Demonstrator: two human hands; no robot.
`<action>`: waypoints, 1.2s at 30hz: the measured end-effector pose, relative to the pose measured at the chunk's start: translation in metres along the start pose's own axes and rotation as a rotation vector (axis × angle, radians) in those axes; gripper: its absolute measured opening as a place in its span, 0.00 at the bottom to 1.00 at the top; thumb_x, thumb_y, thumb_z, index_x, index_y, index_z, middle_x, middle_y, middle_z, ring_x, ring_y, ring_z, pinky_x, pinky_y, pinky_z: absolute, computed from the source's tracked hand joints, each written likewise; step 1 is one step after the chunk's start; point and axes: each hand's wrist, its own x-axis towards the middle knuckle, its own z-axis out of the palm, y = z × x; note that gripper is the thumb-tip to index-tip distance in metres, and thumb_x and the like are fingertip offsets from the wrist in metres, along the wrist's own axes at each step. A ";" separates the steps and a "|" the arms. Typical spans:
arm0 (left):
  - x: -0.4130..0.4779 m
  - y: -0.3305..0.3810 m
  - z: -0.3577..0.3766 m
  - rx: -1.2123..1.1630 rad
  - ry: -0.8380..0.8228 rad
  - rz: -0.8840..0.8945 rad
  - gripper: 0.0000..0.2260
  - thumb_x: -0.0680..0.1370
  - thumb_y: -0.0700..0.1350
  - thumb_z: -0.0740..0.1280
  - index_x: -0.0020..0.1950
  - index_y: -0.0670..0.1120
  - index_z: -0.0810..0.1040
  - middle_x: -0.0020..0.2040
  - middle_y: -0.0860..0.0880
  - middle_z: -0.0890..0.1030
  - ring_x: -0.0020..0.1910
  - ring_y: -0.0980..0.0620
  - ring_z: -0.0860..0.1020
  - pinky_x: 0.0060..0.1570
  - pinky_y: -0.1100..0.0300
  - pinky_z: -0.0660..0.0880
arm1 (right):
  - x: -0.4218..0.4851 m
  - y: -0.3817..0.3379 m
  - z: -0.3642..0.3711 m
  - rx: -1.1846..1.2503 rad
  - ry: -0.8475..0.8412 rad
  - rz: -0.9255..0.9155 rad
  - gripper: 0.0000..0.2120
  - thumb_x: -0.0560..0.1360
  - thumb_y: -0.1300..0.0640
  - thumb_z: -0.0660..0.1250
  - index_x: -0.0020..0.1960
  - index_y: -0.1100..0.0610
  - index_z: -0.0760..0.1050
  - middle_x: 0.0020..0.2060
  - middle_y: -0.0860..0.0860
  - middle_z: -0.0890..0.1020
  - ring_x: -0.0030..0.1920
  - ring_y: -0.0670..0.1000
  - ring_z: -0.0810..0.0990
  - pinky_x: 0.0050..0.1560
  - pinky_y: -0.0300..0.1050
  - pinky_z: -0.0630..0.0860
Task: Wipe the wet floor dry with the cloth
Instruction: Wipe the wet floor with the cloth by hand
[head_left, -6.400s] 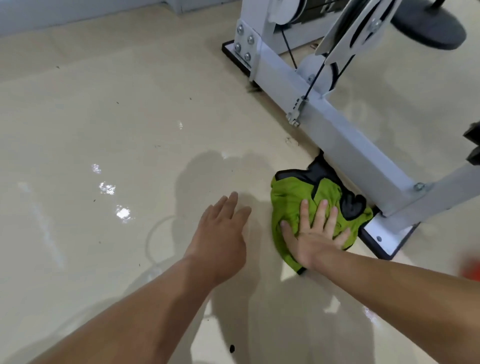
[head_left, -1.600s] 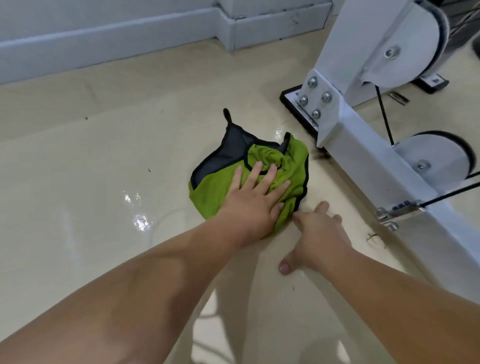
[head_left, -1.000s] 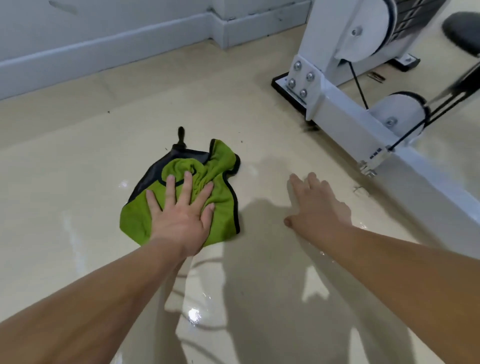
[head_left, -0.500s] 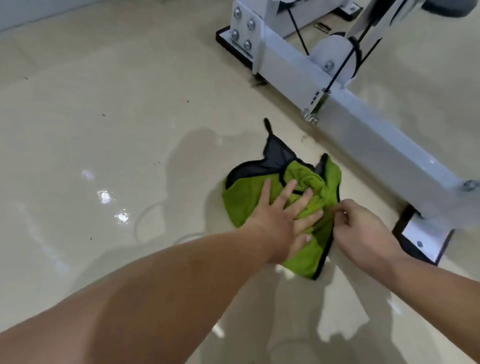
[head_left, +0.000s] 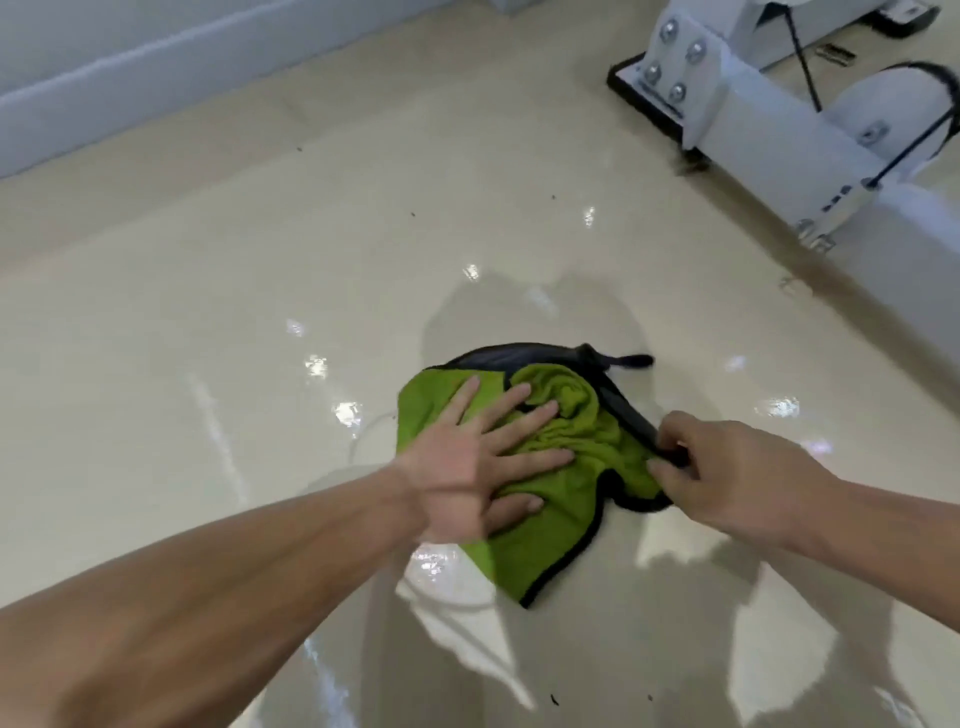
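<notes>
A green cloth (head_left: 556, 525) with a black edge and a black loop lies bunched on the shiny, wet beige floor (head_left: 218, 322) in the middle of the view. My left hand (head_left: 483, 457) presses flat on the cloth's left part, fingers spread. My right hand (head_left: 727, 467) pinches the cloth's black right edge between thumb and fingers. A wet glare patch (head_left: 431, 566) shows on the floor just below my left wrist.
A white gym machine frame (head_left: 769, 130) with bolts, a pulley wheel and a black cable stands at the upper right on a black foot. A pale wall skirting (head_left: 156, 78) runs along the upper left. Small dark specks dot the floor.
The cloth has slid away from the machine frame toward open floor. My left hand stays pressed on it, and my right hand keeps its pinch on the right edge.
</notes>
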 end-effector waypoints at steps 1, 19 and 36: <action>-0.016 -0.010 0.000 0.004 -0.020 -0.145 0.27 0.83 0.67 0.45 0.83 0.66 0.52 0.86 0.52 0.45 0.84 0.44 0.36 0.78 0.31 0.37 | 0.009 -0.019 -0.003 -0.005 0.013 -0.069 0.10 0.80 0.42 0.59 0.57 0.45 0.69 0.41 0.43 0.79 0.46 0.50 0.80 0.47 0.48 0.77; -0.169 0.170 -0.023 -0.502 -0.476 -0.843 0.37 0.83 0.51 0.63 0.85 0.62 0.44 0.84 0.51 0.33 0.80 0.43 0.27 0.77 0.41 0.30 | -0.025 -0.164 0.130 -0.059 0.140 -0.972 0.24 0.79 0.40 0.56 0.68 0.49 0.77 0.56 0.51 0.76 0.56 0.56 0.72 0.61 0.56 0.73; -0.222 0.185 0.001 -0.442 -0.071 -0.941 0.33 0.81 0.49 0.65 0.83 0.46 0.57 0.84 0.42 0.54 0.81 0.38 0.54 0.79 0.41 0.55 | -0.088 -0.175 0.163 -0.627 -0.018 -0.734 0.41 0.73 0.25 0.42 0.77 0.38 0.25 0.74 0.55 0.20 0.76 0.61 0.23 0.76 0.68 0.31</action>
